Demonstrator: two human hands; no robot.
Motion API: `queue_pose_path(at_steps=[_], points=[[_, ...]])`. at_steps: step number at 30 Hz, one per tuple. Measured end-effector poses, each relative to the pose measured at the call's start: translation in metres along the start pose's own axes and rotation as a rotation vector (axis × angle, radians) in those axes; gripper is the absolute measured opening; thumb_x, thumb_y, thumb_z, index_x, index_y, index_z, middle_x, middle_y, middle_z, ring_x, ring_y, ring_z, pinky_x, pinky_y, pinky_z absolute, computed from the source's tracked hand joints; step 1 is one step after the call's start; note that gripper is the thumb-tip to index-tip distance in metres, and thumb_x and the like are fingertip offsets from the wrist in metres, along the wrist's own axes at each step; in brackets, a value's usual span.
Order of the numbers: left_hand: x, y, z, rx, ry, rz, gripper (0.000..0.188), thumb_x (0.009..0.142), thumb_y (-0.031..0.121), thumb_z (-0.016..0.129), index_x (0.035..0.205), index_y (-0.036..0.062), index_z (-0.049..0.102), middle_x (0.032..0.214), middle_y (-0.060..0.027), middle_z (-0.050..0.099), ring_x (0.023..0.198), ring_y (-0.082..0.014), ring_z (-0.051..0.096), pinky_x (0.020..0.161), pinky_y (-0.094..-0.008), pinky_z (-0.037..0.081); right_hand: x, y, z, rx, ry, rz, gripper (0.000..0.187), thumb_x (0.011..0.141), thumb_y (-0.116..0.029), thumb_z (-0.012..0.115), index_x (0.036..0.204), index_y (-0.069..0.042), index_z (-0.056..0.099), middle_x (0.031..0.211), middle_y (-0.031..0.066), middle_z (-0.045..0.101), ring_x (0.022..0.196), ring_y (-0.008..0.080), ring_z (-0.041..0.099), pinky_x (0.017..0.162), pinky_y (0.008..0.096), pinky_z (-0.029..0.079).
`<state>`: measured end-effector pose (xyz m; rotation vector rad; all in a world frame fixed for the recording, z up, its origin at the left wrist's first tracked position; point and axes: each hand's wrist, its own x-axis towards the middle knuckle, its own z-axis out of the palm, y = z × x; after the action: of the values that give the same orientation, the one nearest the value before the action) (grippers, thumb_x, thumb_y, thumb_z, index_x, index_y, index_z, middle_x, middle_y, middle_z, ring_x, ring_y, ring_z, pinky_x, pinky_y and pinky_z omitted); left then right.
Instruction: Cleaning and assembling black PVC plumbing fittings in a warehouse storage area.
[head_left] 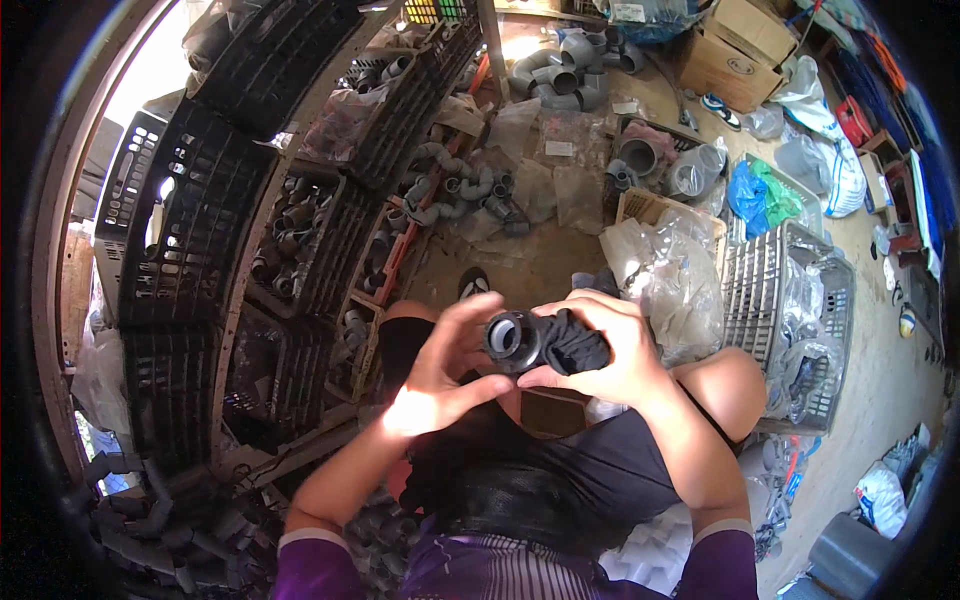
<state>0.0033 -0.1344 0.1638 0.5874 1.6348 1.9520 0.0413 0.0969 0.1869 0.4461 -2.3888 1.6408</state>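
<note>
A dark grey pipe fitting (516, 342) is held up over my lap, its round open end turned toward the left. Black cloth (577, 343) is bunched around the fitting's right side. My right hand (622, 338) grips cloth and fitting together, with the thumb underneath. On the other side my left hand (450, 350) is open, fingers and thumb spread around the fitting's open end. Whether its fingertips touch the fitting, I cannot tell. The part of the fitting under the cloth is hidden.
Black plastic crates (300, 240) with fittings fill a rack at left. Grey elbow fittings (575, 75) lie on the floor ahead. At right stand a grey crate (752, 295) with clear plastic bags and a cardboard box (735, 65). Dark fittings (150, 530) are heaped at lower left.
</note>
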Motion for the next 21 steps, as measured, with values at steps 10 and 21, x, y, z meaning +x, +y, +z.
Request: queue_pose_path(at_steps=[10, 21], points=[[0.011, -0.012, 0.035, -0.291, 0.123, -0.019, 0.058, 0.097, 0.038, 0.058, 0.137, -0.0021, 0.042, 0.125, -0.0100, 0.055, 0.118, -0.0185, 0.052, 0.103, -0.0334, 0.038, -0.001, 0.011, 0.004, 1.358, 0.340, 0.420, 0.083, 0.097, -0.068, 0.021, 0.114, 0.005, 0.056, 0.105, 0.0141, 0.058, 0.084, 0.0193, 0.062, 0.065, 0.0311, 0.053], [0.018, -0.023, 0.059, 0.437, 0.262, 0.065, 0.040, 0.100, 0.025, 0.050, 0.127, -0.0046, 0.050, 0.089, -0.0177, 0.066, 0.080, -0.0235, 0.066, 0.074, -0.0338, 0.051, -0.002, 0.030, 0.030, 0.428, 0.401, 0.272, 0.016, 0.096, -0.011, 0.062, 0.107, 0.000, 0.062, 0.099, 0.0053, 0.068, 0.093, 0.0118, 0.062, 0.084, 0.0275, 0.050]])
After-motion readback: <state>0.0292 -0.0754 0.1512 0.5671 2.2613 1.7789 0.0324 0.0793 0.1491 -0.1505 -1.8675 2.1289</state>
